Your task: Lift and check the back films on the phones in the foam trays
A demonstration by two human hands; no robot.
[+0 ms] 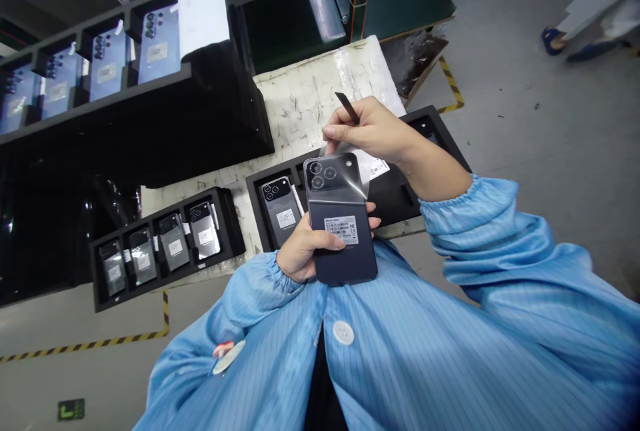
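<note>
In the head view my left hand (pixel 310 244) grips a dark smartphone (pixel 345 264), back side up, with the thumb across its white label (pixel 345 228). Clear protective film (pixel 350 181) covers the camera end of the phone, its lower edge running just above the label, and sticks out past the far right corner. My right hand (pixel 373 128) is closed above that end, pinching the film's far edge. A flat black stick (pixel 347 108) also pokes up from between its fingers; its kind is unclear.
Under the phone lies a black foam tray (pixel 255 191) holding another phone (pixel 281 208). A second tray (pixel 230 218) of several phones stands to the left. Stacked black trays (pixel 210 104) with blue phones rise behind. A person's feet (pixel 555 41) show at far right.
</note>
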